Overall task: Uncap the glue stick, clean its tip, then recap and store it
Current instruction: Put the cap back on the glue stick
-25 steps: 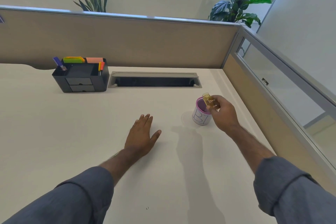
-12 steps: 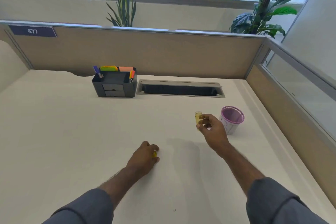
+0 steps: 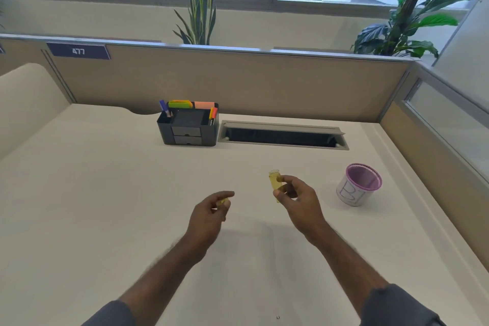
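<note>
Since the earlier frame, the left hand (image 3: 211, 213) had been lifted off the desk (image 3: 92, 206), and a small yellow piece, taken to be the cap (image 3: 224, 201), was pinched between its thumb and forefinger, the other fingers loosely curled. The right hand (image 3: 297, 200) had been brought in from beside the purple mesh cup (image 3: 360, 185) toward the middle of the desk, and the view had been raised so that more of the windows was shown. The yellow glue stick (image 3: 275, 183) was held roughly upright in the right hand, gripped low on its barrel by thumb and fingertips, its open end uppermost. Stick and cap were held near each other but apart, above the desk.

The step in hand was judged to be recapping, though whether the tip had been cleaned could not be told. For the next move, the cap would need to be turned mouth-first toward the open end, lined up with the barrel, and pressed on squarely. Storage was then expected, probably in the mesh cup or the black desk organiser (image 3: 189, 127).
</note>
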A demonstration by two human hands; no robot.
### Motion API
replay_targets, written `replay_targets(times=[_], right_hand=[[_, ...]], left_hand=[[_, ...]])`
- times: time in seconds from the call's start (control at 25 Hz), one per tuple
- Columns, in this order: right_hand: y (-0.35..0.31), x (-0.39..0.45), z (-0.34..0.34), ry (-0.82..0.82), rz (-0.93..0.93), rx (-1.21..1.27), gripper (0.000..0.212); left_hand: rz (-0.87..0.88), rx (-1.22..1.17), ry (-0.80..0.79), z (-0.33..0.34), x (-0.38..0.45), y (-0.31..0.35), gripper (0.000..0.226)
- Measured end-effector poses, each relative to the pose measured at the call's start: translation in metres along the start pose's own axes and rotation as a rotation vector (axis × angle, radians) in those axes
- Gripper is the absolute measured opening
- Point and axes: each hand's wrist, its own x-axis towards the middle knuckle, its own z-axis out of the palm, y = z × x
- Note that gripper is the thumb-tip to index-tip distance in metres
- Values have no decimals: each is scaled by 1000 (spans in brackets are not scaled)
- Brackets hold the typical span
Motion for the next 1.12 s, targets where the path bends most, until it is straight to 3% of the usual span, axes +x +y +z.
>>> replay_targets(times=[0.08, 0.16, 0.36, 0.6, 0.92, 1.12], right_hand=[[-11, -5, 10, -42, -38, 10, 26], [-24, -8, 20, -78, -90, 10, 29], [-50, -22, 40, -142, -233, -51, 35], [-64, -33, 52, -117, -287, -75, 37], [-75, -40, 59, -104, -306, -75, 35], [-75, -44, 59, -106, -237, 54, 24]], left_hand=[[-50, -199, 63, -3, 0, 19, 9], [-110, -349, 91, -6, 1, 36, 13], [-158, -526, 35, -9, -1, 60, 37], [-156, -704, 59, -11, -9, 72, 32], [-75, -620, 67, -15, -21, 71, 25], [-21, -568, 54, -28, -20, 70, 26]])
